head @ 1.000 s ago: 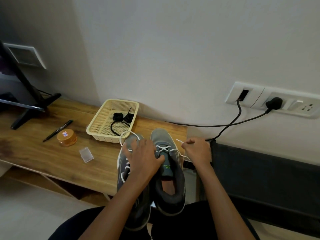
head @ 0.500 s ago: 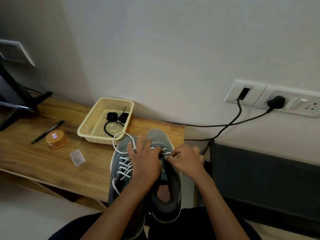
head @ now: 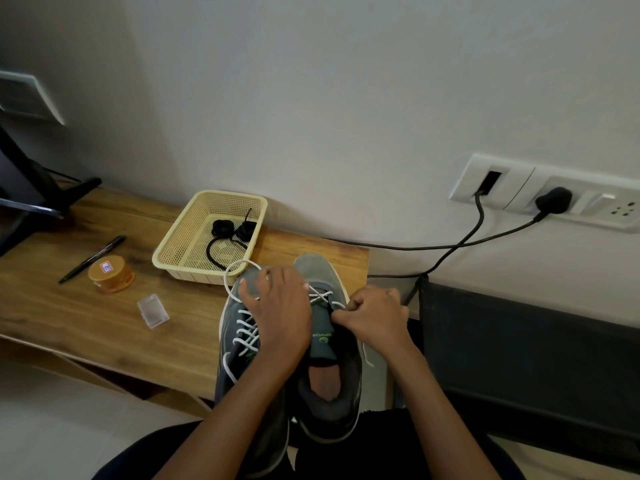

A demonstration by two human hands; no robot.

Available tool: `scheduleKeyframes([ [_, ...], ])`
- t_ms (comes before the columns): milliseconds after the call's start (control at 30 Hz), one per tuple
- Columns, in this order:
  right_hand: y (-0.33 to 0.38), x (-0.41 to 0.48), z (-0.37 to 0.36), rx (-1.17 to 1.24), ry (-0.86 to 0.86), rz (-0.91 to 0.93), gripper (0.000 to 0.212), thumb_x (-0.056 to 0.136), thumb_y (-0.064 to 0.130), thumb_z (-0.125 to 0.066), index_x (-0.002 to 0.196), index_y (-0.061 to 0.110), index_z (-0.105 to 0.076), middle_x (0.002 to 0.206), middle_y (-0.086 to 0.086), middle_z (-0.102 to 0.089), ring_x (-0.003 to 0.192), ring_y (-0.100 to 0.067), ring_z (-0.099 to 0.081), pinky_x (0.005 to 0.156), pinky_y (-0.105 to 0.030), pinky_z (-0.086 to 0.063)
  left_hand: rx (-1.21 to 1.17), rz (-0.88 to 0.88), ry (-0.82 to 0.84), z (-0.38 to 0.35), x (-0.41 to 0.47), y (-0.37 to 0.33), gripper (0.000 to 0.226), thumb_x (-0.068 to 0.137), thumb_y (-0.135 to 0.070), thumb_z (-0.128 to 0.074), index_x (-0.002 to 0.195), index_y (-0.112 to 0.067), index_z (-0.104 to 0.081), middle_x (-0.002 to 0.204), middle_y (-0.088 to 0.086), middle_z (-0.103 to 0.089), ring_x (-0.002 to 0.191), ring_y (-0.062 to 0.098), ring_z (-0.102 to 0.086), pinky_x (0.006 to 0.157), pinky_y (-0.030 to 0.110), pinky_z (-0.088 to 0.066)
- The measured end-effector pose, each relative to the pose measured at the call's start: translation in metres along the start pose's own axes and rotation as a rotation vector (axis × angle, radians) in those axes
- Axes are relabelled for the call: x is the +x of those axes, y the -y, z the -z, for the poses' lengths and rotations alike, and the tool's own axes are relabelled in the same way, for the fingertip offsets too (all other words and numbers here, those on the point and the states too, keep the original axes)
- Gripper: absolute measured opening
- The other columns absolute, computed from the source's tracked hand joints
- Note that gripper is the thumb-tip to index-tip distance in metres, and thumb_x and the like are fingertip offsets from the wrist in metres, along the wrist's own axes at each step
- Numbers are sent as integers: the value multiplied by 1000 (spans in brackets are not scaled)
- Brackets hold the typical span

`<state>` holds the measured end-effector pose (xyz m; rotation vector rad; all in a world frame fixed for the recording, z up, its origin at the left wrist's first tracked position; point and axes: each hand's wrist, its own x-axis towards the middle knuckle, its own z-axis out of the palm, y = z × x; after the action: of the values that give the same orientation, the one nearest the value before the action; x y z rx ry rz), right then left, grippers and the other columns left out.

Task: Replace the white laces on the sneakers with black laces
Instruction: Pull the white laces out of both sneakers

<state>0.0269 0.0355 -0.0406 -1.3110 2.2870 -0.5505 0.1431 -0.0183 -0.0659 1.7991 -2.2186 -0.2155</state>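
Sneakers (head: 332,419) grey; right hand (head: 375,315) seemingly pinches white lace (head: 320,295).

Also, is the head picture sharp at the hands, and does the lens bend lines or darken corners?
Head view: the left hand and the right hand on the white lace are fairly sharp; the wide lens tilts the socket panel and wooden table; the wall darkens at upper left.

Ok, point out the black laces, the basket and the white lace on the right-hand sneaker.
black laces (head: 221,227), head view, left coil.
basket (head: 194,273), head view, near wall.
white lace (head: 320,296), head view, crossing near the toe.
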Motion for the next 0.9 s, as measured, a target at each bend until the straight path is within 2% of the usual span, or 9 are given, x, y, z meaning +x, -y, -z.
scheduleKeyframes([
  [67, 1, 0, -1, 4, 10, 2, 21, 77, 37, -68, 65, 21, -60, 91, 9, -56, 95, -13, -29, 81, -32, -26, -38, 41, -55, 2, 1, 2, 27, 100, -34, -36, 120, -20, -47, 131, -1, -47, 134, 21, -30, 112, 50, -5],
  [167, 2, 1, -4, 9, 23, 22, 22, 78, 36, -67, 66, 20, -59, 90, 7, -58, 96, -13, -31, 80, -32, -26, -92, -30, -83, 6, 0, 0, 27, 95, -31, -46, 122, -27, -47, 132, -4, -47, 135, 21, -28, 112, 50, -4],
  [233, 0, 2, -5, 26, 37, 28, 27, 78, 36, -66, 59, 21, -54, 86, 5, -59, 98, -16, -36, 83, -33, -32, -72, -148, -9, 8, -1, -3, 35, 91, -28, -53, 125, -33, -47, 144, -4, -36, 142, 23, -15, 112, 50, -1],
  [333, -4, 5, -6, 62, 73, 48, 35, 75, 37, -67, 48, 24, -48, 69, 7, -52, 98, -23, -49, 90, -36, -35, 47, -270, 130, 6, -3, -5, 31, 91, -31, -55, 122, -36, -52, 156, -1, -14, 145, 27, 4, 113, 52, 3],
  [533, -1, 2, -2, 49, 55, 6, 35, 78, 33, -65, 48, 23, -49, 71, 7, -55, 103, -20, -41, 85, -34, -35, 37, -178, 160, 1, -1, -4, 22, 98, -36, -44, 116, -31, -55, 155, -3, -19, 146, 24, 3, 114, 51, 2],
  [667, 1, 1, -1, 64, 39, -35, 40, 75, 30, -66, 44, 20, -43, 61, 9, -48, 102, -21, -40, 85, -34, -36, -150, -41, 33, -4, 0, -5, 18, 100, -27, -39, 112, -24, -52, 145, -5, -34, 142, 19, -16, 113, 48, -3],
  [767, 1, 2, -1, 56, 45, -45, 37, 75, 33, -67, 48, 22, -45, 67, 8, -53, 102, -18, -37, 84, -34, -35, -433, 150, -187, 1, 2, -5, 9, 97, -20, -43, 100, -21, -51, 118, -4, -52, 124, 19, -41, 109, 47, -13],
  [833, 0, 2, -2, 54, 45, -38, 34, 76, 35, -68, 52, 23, -48, 75, 7, -57, 103, -18, -37, 85, -34, -35, -566, 255, -325, 7, 3, -6, 6, 96, -17, -44, 96, -21, -48, 112, -4, -53, 118, 18, -42, 105, 45, -17],
  [900, 0, 2, -3, 48, 39, -18, 25, 77, 36, -68, 60, 22, -56, 86, 7, -61, 106, -17, -36, 84, -33, -32, -589, 257, -401, 10, 4, -6, 8, 93, -16, -47, 99, -21, -49, 113, -3, -54, 118, 17, -41, 102, 45, -19],
])
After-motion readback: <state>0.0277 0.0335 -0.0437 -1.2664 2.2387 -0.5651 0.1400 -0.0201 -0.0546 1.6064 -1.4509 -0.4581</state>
